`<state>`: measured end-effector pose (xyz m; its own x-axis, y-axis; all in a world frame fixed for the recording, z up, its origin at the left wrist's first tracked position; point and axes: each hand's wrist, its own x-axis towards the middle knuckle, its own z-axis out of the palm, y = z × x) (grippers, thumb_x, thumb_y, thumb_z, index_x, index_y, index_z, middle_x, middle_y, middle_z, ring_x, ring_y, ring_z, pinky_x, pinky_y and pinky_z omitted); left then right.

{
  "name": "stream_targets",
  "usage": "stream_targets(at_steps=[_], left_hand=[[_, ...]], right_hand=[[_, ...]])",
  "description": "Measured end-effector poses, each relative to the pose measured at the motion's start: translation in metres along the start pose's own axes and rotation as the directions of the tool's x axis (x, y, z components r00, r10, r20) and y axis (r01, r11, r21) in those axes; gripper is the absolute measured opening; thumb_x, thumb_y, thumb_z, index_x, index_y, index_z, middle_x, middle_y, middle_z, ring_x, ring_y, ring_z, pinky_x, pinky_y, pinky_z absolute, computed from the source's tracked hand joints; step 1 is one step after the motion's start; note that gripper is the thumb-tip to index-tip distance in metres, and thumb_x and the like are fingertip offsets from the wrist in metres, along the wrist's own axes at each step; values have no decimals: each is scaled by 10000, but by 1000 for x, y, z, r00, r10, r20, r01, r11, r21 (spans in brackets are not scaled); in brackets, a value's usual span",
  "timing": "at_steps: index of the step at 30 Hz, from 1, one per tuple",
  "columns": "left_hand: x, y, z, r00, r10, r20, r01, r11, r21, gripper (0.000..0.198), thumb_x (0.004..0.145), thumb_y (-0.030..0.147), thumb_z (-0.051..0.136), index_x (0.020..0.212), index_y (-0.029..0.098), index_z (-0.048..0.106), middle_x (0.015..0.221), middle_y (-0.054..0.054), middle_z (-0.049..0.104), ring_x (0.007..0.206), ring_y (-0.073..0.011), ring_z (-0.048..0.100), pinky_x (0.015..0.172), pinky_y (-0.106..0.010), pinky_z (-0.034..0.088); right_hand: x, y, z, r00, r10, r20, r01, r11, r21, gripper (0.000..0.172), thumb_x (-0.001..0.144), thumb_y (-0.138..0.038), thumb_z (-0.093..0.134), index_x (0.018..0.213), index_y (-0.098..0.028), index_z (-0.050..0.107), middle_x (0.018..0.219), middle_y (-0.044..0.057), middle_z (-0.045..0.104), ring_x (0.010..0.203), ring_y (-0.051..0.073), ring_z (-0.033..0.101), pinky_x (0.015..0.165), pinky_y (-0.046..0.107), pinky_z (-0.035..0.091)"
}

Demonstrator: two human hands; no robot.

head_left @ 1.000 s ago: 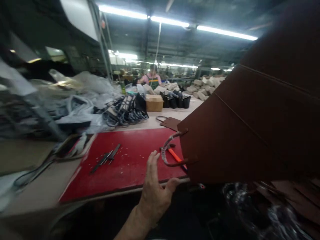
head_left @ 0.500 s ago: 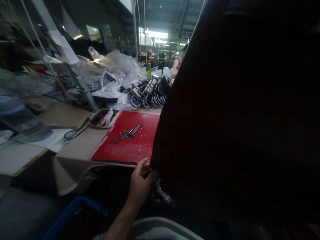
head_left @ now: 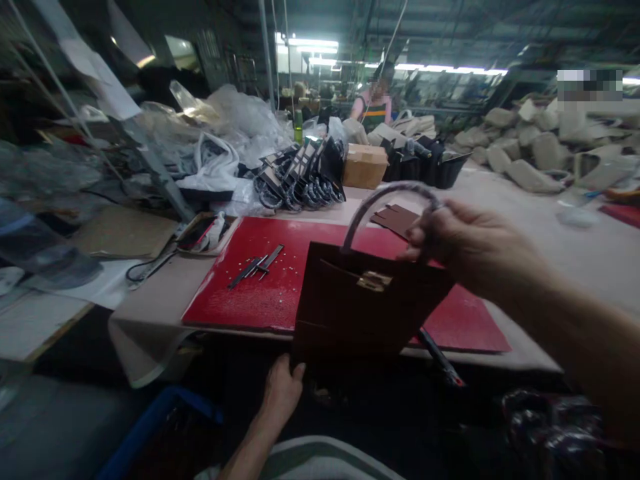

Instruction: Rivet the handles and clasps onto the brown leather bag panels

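Brown leather handbag (head_left: 365, 307) hangs upright over the near edge of the red mat (head_left: 240, 300) on the tabletop (head_left: 150, 300), its arched handle (head_left: 357, 217) clasped from above by the right hand (head_left: 465, 243) while the left hand (head_left: 283, 393), lower and closer in, pinches its bottom-left corner.

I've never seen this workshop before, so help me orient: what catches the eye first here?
A dark brown handbag hangs mid-frame over the near edge of the red mat; the right hand grips its arched handle, and the left hand touches its lower corner. Behind the mat lies a heap of dark straps, with a cardboard box beside it.
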<state>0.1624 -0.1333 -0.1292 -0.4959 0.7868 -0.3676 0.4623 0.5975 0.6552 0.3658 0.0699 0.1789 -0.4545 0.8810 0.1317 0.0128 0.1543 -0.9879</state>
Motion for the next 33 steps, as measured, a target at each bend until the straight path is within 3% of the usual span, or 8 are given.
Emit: stream_targets(at_steps=[3,7,14,16,20,24,28,33], left_hand=[[-1,4,3,996,69,53,-73,995,74,268,925,205,570,1172,112,619,1152,-138,678,1116,-224,640,964,-275,453],[-8,10,-3,990,98,101,-115,976,185,273,932,186,560,1186,98,607,1169,-141,665,1121,-220,631,955,-270,448],[-40,43,-41,985,174,-20,-138,843,521,202,983,270,485,966,153,649,971,-105,686,872,-251,686,730,-320,470],[-47,55,-55,919,371,-130,-231,776,587,259,1002,294,451,874,173,642,872,-80,670,776,-232,666,691,-324,455],[-40,81,-71,671,697,-254,-437,647,625,225,947,336,567,1043,141,627,984,-122,667,913,-282,643,819,-404,490],[-8,103,-66,551,825,-130,-645,519,560,809,780,388,768,1434,101,389,1474,-203,434,1391,-367,386,1127,-508,377],[17,108,-54,603,796,48,-693,493,526,1129,612,567,855,1503,121,324,1564,-249,271,1459,-416,261,1164,-578,311],[20,105,-47,642,763,74,-667,508,546,1112,596,629,840,1482,125,394,1515,-280,343,1424,-425,326,1158,-588,305]], right_hand=[[2,42,18,986,153,72,-161,979,124,497,697,-576,799,818,-186,517,705,-23,618,555,134,644,539,247,526],[8,100,38,972,231,36,-234,963,133,427,787,-545,709,782,-175,496,689,-16,622,505,109,613,496,221,495],[26,144,46,932,348,-98,-338,935,107,277,934,-366,571,754,-175,483,594,-23,586,405,79,540,375,164,385],[31,154,47,915,380,-134,-368,924,107,261,961,-330,528,756,-178,475,587,-30,572,403,76,536,381,165,405],[35,170,53,896,409,-174,-397,912,101,244,986,-285,461,766,-180,467,599,-31,565,410,72,531,404,172,442],[36,178,54,900,400,-175,-392,916,78,239,982,-294,461,774,-177,473,626,-14,583,420,75,530,413,180,449],[35,189,52,911,382,-154,-383,924,26,234,962,-302,477,773,-168,510,641,6,600,427,85,535,417,191,447],[26,200,53,945,285,-160,-305,945,-121,185,916,-249,452,898,-137,599,770,65,672,576,142,637,548,272,557]])
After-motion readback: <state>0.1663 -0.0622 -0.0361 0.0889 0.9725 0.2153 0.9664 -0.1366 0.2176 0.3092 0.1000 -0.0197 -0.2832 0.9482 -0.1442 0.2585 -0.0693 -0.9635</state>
